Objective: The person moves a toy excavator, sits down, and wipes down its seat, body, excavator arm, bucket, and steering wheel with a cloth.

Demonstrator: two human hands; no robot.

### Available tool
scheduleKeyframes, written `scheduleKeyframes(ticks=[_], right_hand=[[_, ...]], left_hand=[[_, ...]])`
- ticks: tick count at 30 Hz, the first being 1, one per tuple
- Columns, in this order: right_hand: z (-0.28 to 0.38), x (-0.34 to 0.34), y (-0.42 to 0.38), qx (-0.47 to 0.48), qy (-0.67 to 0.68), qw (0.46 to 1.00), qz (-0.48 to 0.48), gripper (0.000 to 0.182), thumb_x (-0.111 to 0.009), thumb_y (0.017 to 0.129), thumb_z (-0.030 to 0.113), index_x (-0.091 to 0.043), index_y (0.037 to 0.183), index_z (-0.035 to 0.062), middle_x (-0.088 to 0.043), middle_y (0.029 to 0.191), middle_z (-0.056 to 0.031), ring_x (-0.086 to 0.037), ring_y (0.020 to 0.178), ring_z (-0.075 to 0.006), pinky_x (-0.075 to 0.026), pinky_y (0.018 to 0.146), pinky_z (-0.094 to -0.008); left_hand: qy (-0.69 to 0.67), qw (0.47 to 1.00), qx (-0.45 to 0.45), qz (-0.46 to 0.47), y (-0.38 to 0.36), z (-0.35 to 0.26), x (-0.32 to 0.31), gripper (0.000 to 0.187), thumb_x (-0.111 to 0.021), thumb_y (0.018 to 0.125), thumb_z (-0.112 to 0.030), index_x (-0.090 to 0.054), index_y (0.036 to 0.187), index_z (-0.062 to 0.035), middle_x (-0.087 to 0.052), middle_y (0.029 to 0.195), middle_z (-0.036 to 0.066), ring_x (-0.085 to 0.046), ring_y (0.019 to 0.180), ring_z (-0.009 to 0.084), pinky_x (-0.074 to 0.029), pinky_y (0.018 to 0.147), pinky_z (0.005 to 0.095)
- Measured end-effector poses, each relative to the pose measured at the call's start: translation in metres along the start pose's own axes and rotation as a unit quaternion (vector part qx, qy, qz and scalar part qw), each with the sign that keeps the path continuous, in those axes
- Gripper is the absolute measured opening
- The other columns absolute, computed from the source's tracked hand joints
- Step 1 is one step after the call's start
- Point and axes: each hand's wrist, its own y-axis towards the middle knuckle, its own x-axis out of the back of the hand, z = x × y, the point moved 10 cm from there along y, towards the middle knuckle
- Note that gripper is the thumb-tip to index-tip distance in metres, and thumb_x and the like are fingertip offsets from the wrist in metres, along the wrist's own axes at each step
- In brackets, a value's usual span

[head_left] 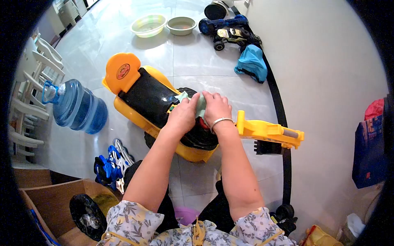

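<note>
Both hands meet over the front of a yellow and black ride-on toy excavator [147, 98], around a light green cloth [200, 107]. My left hand [183, 115] has its fingers closed on the cloth's left part, beside small green and yellow buttons. My right hand [216, 107], with a bracelet at the wrist, is closed on the cloth's right part, above something red partly hidden beneath it. The toy's yellow digger arm [266, 130] with its black bucket [268, 147] reaches out to the right of my right wrist.
A blue water bottle [80, 106] and white chairs [30, 98] stand left. Blue inline skates [113, 164] lie near a wooden box [53, 201]. Two basins [181, 26], toy vehicles [232, 35] and a blue bag [251, 63] are farther back. The wall is right.
</note>
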Motion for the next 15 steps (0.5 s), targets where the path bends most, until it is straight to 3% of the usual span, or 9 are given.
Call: scheduleKeyframes(ticks=[6, 9, 15], right_hand=[[-0.013, -0.008, 0.010, -0.009, 0.034, 0.999, -0.033, 0.034, -0.053, 0.084, 0.010, -0.061, 0.117, 0.0159, -0.059, 0.113, -0.0091, -0.054, 0.106, -0.0323, -0.046, 0.089, -0.0436], [-0.016, -0.007, 0.011, -0.009, 0.051, 0.996, -0.069, 0.034, -0.058, 0.080, 0.007, -0.063, 0.113, 0.0127, -0.061, 0.107, -0.0123, -0.055, 0.102, -0.0355, -0.046, 0.089, -0.0428], [-0.011, 0.004, 0.009, 0.074, 0.103, 0.983, -0.131, 0.027, -0.058, 0.077, 0.005, -0.067, 0.103, 0.0085, -0.065, 0.096, -0.0126, -0.057, 0.096, -0.0328, -0.046, 0.087, -0.0395]], left_hand=[[-0.014, 0.999, -0.031, -0.030, 0.002, 0.004, 0.002, 0.054, -0.055, 0.082, -0.003, -0.044, 0.134, -0.0097, -0.059, 0.111, 0.024, -0.058, 0.103, 0.0411, -0.048, 0.087, 0.0449], [-0.004, 0.997, -0.057, -0.057, 0.004, 0.001, 0.007, 0.050, -0.058, 0.082, -0.006, -0.045, 0.130, -0.0087, -0.060, 0.105, 0.023, -0.060, 0.095, 0.0402, -0.049, 0.081, 0.0470], [-0.007, 0.996, -0.023, -0.086, 0.002, 0.004, 0.019, 0.031, -0.063, 0.077, -0.009, -0.060, 0.108, -0.0042, -0.066, 0.090, 0.021, -0.063, 0.088, 0.0386, -0.051, 0.079, 0.0462]])
